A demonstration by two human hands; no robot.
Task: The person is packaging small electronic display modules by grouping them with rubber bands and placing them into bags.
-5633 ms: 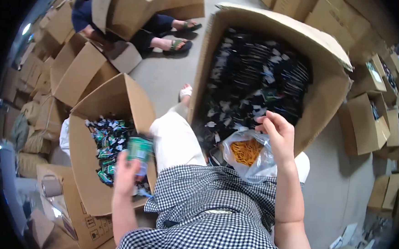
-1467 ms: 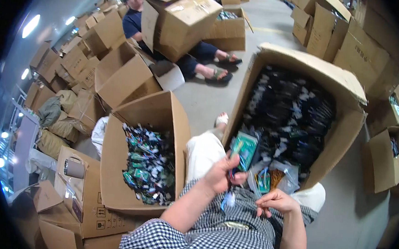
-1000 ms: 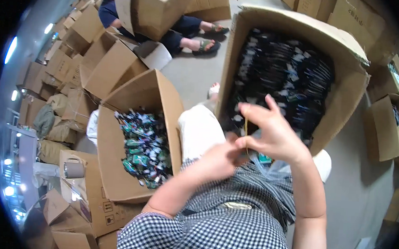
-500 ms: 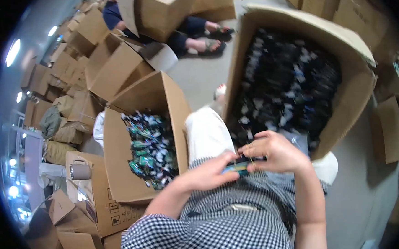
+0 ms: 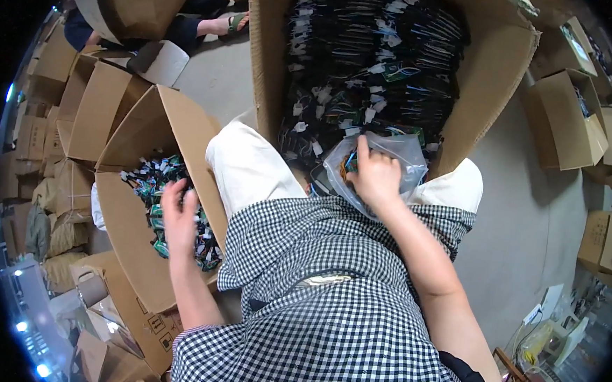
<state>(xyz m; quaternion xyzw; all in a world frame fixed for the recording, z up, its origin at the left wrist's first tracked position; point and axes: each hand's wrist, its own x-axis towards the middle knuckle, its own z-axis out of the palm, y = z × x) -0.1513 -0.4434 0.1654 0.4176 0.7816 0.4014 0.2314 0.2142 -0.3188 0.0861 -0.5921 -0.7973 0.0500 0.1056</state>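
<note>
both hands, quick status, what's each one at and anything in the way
Left hand open over circuit boards in the left carton. Right hand at the clear plastic bag, partly covering it. Nothing seen blocking either hand.

The left hand (image 5: 180,218) looks blurred to us, and we cannot tell whether it touches the circuit boards (image 5: 157,218) below. The right hand (image 5: 378,173) covers much of the clear plastic bag (image 5: 412,155), so we see just a sliver of orange strands (image 5: 344,167) and cannot make out what its curled fingers hold. The top edge cuts off the large carton (image 5: 491,83) and the co-worker (image 5: 214,26).
</note>
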